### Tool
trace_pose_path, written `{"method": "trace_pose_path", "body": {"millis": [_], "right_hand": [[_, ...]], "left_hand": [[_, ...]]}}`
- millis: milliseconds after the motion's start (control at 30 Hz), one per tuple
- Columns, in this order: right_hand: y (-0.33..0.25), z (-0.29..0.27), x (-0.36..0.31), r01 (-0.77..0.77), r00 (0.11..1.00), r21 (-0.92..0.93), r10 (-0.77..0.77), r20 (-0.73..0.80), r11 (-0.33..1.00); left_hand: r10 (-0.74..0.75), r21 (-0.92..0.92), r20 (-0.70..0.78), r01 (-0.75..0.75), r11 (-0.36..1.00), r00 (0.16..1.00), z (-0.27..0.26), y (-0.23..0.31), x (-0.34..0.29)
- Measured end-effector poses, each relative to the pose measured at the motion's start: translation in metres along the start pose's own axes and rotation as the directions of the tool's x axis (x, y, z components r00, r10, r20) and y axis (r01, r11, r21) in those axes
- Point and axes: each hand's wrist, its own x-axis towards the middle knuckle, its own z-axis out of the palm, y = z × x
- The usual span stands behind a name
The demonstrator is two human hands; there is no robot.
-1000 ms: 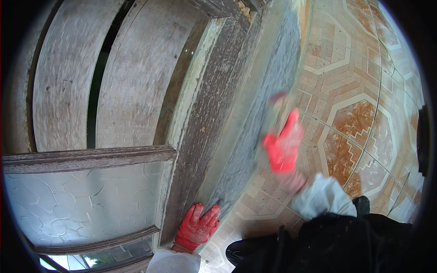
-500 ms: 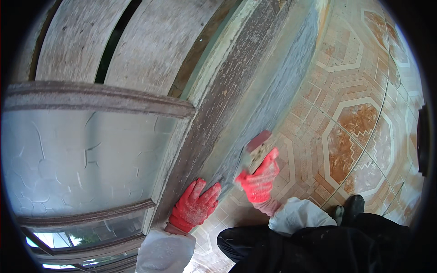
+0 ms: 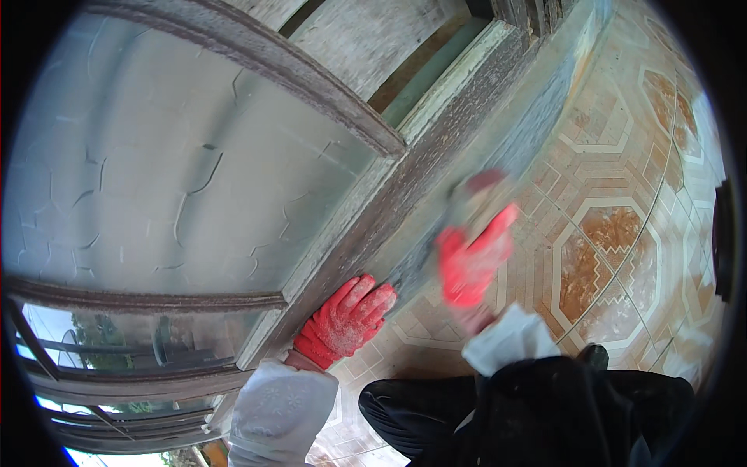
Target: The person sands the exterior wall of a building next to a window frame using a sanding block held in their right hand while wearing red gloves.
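My right hand [image 3: 472, 265], in a dusty red glove, grips a sanding block [image 3: 481, 189] with a reddish-brown face. Motion blurs both; the block lies against the grey, partly worn side face [image 3: 510, 148] of a long wooden frame. Lower on that frame, my left hand [image 3: 346, 321], in a matching red glove, rests flat across the dark, dust-specked wooden edge [image 3: 436, 167]. Its fingers are stretched out and it holds nothing. White sleeves cover both forearms.
Left of the frame is a frosted glass panel [image 3: 194, 163] held by wooden crossbars [image 3: 303, 74]. Pale boards [image 3: 389, 39] show beyond it, and clear panes [image 3: 132, 335] sit at lower left. Patterned tiles [image 3: 607, 265] cover the floor at right. My dark-clothed knee [image 3: 420, 412] is close by.
My right hand has slid the sanding block up along the frame, away from me. My left hand stays on the edge. The view has turned, showing more of the glass.
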Motion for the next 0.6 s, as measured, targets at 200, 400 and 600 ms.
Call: {"method": "trace_pose_path", "body": {"millis": [200,400,600], "right_hand": [[-0.022,-0.012,0.039,0.110,0.984,0.051,-0.116,0.132,0.993],[-0.003,-0.002,0.128,-0.287,0.957,-0.309,0.256,-0.137,0.907],[-0.044,-0.028,-0.034,0.043,0.967,0.214,-0.094,0.238,0.976]], "left_hand": [[-0.041,0.065,0.019,0.039,0.997,0.999,-0.010,0.001,-0.005],[-0.035,0.111,-0.083,0.044,0.993,0.996,0.006,0.005,0.003],[-0.069,0.236,-0.197,0.115,0.965,0.978,0.012,0.006,0.000]]}}
